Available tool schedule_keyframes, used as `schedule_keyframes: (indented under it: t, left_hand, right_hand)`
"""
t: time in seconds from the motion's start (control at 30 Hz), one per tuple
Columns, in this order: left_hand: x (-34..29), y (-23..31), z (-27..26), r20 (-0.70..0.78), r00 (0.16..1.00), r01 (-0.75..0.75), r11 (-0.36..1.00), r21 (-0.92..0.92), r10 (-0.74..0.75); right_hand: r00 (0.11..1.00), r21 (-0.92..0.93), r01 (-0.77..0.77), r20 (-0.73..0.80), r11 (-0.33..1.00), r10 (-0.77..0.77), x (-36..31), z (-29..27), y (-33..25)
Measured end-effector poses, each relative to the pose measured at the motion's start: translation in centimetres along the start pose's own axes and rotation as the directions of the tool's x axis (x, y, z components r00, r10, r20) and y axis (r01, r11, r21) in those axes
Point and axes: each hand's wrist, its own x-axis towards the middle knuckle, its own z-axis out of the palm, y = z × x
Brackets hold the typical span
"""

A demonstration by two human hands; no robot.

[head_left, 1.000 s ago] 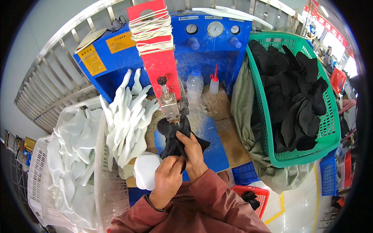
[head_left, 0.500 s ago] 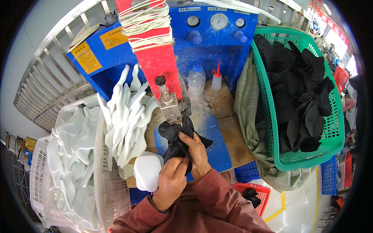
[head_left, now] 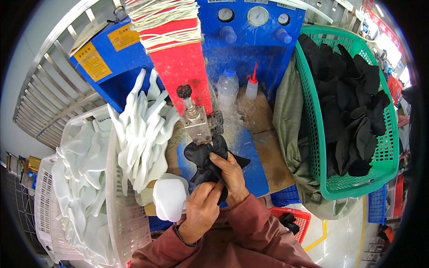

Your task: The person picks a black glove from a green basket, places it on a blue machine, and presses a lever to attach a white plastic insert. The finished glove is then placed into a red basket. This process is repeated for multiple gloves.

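Big blue machine (head_left: 250,53) fills the back, with a red post (head_left: 185,67) wound in white string up front. Green basket (head_left: 357,147) on the right is loaded with black gloves (head_left: 348,102). White crate (head_left: 89,210) on the left holds white hand forms (head_left: 138,129) fanned out above it. Smack in the middle, both hands are together, clamped on one black glove (head_left: 205,156) right under the metal clamp (head_left: 195,121): left hand (head_left: 201,210) gripping its lower end, right hand (head_left: 230,176) pinching the middle. Two small bottles (head_left: 239,87) sit behind.
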Motion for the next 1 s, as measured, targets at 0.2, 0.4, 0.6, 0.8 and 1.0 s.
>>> schedule_keyframes:
  t: [0.2,0.4,0.6,0.8,1.0]
  left_hand:
    - [0.1,0.2,0.1,0.002,1.000,0.005,0.999,-0.043,-0.005]
    - [0.2,0.4,0.2,0.018,1.000,-0.005,0.999,-0.049,0.006]
    - [1.0,2.0,1.2,0.107,0.992,-0.054,0.983,-0.174,0.073]
    - [1.0,2.6,2.6,0.139,0.989,-0.017,0.980,-0.197,0.045]
    - [0.8,1.4,-1.4,0.056,0.998,0.027,0.996,-0.087,-0.023]
  right_hand:
    - [1.000,-0.040,0.013,-0.006,0.999,-0.013,-0.3,-0.3,-0.3]
    - [0.999,-0.104,0.029,-0.025,0.994,-0.032,-0.5,0.2,-0.9]
    - [0.980,-0.157,0.132,-0.127,0.979,-0.153,-3.2,0.2,-4.4]
    - [0.991,-0.191,0.034,-0.118,0.981,-0.057,-4.1,-3.4,-5.2]
    - [0.929,-0.098,0.052,0.370,0.994,-0.012,-3.6,-5.1,-3.7]
